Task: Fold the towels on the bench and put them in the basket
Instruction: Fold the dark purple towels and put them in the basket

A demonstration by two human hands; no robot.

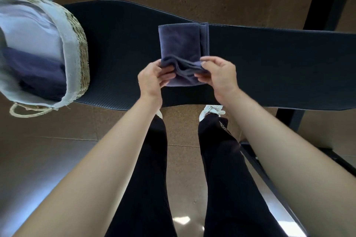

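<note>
Towel: dark blue terry towel (183, 44), folded to a narrow stack, lies on the black ribbed padded desk (269, 67). It runs straight away from my hands, and its near edge is lifted between them.
Left hand (152, 77): grips the near left corner, fingers curled round the cloth.
Right hand (219, 75): pinches the near right corner, thumb beneath, fingers over the top.
Why held so: with one corner in each hand the layers stay square. I judge I mean to carry this edge forward over the far end.
Basket: the round woven straw basket with a pale cloth liner (83, 59) stands on the desk well to the left of my left hand, within reach for the drop.
Inside it: a dark blue folded towel (38, 77).
Watch: the layers beyond my right hand splay a little and may slip.
</note>
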